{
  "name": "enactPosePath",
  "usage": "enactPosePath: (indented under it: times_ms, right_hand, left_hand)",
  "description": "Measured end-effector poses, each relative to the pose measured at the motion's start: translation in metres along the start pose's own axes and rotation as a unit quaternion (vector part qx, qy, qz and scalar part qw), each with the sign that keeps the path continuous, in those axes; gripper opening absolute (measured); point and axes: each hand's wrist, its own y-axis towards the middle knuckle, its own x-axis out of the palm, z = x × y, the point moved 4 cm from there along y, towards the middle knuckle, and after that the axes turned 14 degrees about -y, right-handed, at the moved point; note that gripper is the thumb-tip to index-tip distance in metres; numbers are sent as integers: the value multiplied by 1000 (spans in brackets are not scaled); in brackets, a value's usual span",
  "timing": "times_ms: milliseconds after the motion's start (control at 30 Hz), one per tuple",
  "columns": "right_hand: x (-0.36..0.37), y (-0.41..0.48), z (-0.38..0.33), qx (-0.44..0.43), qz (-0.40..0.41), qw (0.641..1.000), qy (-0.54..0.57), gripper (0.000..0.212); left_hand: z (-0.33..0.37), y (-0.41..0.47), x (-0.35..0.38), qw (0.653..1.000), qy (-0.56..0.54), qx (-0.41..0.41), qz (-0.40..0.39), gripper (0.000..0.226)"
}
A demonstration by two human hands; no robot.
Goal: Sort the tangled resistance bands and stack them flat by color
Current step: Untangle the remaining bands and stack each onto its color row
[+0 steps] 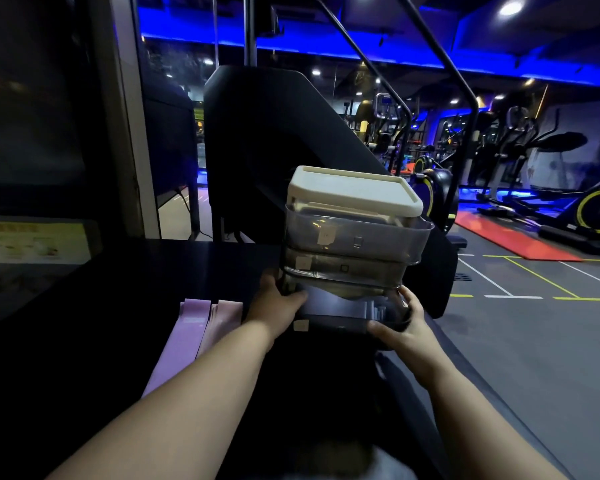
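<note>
- we grip the bottom drawer [340, 311] of the clear stacked organizer [357, 233]: left hand [278, 304] and right hand [400, 325] closed on its sides
- lilac and pink bands [201, 327] lie flat, just left of our left hand, long axis near-far

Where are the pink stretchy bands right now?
The pink bands lie flat side by side on the dark table, just left of the left hand gripping the stacked clear containers.
</note>
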Motion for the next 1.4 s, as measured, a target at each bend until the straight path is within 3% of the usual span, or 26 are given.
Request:
enactPosePath:
  times_ms: [167,300,500,567,633,700,800,900,1133,1300,1333,1400]
  right_hand:
    - [0,3,2,-3,-1,1000,4,108]
    - [-1,7,3,-1,8,1000,8,113]
    - [-2,11,-2,-17,-2,1000,14,122]
    - [-2,13,-4,-33,0,999,-7,106]
    - [-3,15,-8,-51,6,998,-38,76]
    - [-4,16,-8,-47,15,998,-45,73]
    - [-6,22,-4,-29,11,998,-50,97]
    - [-5,24,-6,-30,1,999,-41,86]
    - [0,39,-2,-32,16,999,-31,84]
    - [1,49,6,-28,39,999,-22,87]
    - [2,51,9,-24,48,998,-19,88]
    - [3,53,15,-12,71,997,-19,85]
  left_hand:
    - [5,2,5,999,8,6,50,55]
    - [7,3,6,999,-15,3,35,54]
    - [5,5,-1,992,-94,-31,-76,107]
    - [3,8,-3,991,-93,-4,-99,123]
    - [2,10,-4,988,-67,20,-137,133]
    - [2,11,-5,983,-52,48,-170,121]
    - [1,13,-5,982,-42,74,-171,110]
    - [-4,23,-5,984,-23,82,-158,105]
    - [-11,40,-10,991,5,69,-117,124]
    - [-14,51,-10,991,2,89,-101,72]
    - [-13,51,-9,991,10,94,-100,69]
    - [-12,51,-9,991,19,96,-96,82]
